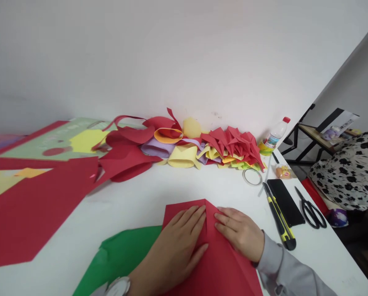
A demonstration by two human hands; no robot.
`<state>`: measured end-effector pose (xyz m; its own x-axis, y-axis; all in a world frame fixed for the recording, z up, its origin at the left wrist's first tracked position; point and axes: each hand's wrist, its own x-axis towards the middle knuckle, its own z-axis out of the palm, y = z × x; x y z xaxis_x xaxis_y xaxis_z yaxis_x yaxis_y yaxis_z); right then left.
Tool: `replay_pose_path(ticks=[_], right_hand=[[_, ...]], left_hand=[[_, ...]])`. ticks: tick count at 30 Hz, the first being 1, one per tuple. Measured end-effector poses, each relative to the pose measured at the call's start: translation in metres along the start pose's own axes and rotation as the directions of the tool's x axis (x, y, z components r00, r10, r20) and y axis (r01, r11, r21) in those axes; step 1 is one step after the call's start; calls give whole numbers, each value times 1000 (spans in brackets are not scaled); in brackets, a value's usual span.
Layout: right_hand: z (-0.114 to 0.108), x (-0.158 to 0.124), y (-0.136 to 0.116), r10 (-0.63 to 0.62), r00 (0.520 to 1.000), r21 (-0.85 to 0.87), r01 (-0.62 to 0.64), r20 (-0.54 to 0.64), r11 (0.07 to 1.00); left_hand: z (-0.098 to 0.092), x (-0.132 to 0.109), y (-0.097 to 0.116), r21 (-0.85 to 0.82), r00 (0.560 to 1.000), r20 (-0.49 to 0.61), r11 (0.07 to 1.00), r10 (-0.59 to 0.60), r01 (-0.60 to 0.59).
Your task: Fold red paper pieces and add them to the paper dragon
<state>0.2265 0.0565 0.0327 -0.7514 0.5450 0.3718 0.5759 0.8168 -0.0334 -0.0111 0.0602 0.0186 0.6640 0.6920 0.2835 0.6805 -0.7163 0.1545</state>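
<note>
A sheet of red paper (221,263) with a folded, pointed top lies in front of me. My left hand (180,242) rests flat on it, fingers stretched towards the tip and thumb apart. At the right slanting edge, my right hand (241,232) has its fingers bent over onto the paper near a crease; its thumb is hidden. Green paper (125,250) lies to the left, its right part covered by the red sheet and my left arm. A watch (119,286) is on my left wrist.
Folded coloured paper shapes (184,154) line the wall. Large red paper (45,209) covers the left side. To the right are a tape roll (252,177), a utility knife (279,218), a black flat object (285,201), scissors (311,211) and a bottle (276,133). A person's patterned clothing (350,168) shows beyond.
</note>
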Motion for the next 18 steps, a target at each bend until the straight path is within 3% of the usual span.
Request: replay_pose_path(ticks=[9,18], right_hand=[[-2,-4,3,-4,987,74,-8,160,997],[0,-6,8,-10,987,83,-3,160,997]], left_hand=[[-14,8,-11,-118,997,79,993,15,-5],[-15,7,-17,-167,989,145,986,17,8]])
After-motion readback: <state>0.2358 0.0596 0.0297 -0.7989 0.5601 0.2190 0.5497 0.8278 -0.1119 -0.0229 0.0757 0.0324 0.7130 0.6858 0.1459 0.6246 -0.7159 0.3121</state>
